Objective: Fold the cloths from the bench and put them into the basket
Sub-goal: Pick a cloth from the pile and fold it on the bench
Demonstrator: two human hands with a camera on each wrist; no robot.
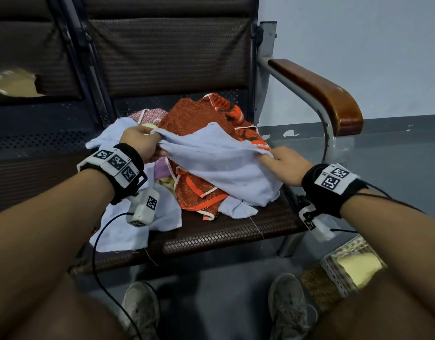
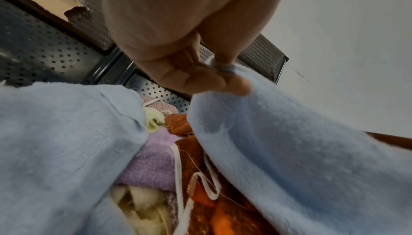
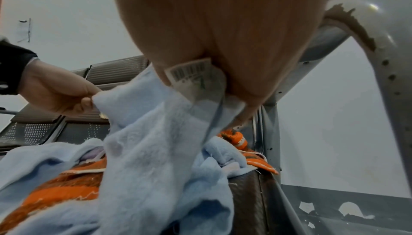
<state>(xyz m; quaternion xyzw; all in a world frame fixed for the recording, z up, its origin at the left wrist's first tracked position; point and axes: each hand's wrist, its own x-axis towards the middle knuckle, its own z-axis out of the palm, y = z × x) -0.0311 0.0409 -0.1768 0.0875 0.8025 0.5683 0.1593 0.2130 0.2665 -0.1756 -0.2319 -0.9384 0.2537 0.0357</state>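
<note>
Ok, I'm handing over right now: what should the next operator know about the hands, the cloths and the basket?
Left hand: pinches one corner of the light blue cloth.
Right hand: grips the opposite end, by its label.
The cloth is lifted and stretched over the pile of cloths on the bench.
The basket stands on the floor at the right, with something yellow inside.
Done: this cloth picked up.
Left: fold it, put it in the basket, then do the pile.

A dark woven bench (image 1: 226, 231) with a wooden armrest (image 1: 319, 92) carries a heap of cloths (image 1: 199, 168), blue, orange, lilac and cream. A wicker basket (image 1: 334, 278) stands on the grey floor (image 1: 211, 285) beside it.
</note>
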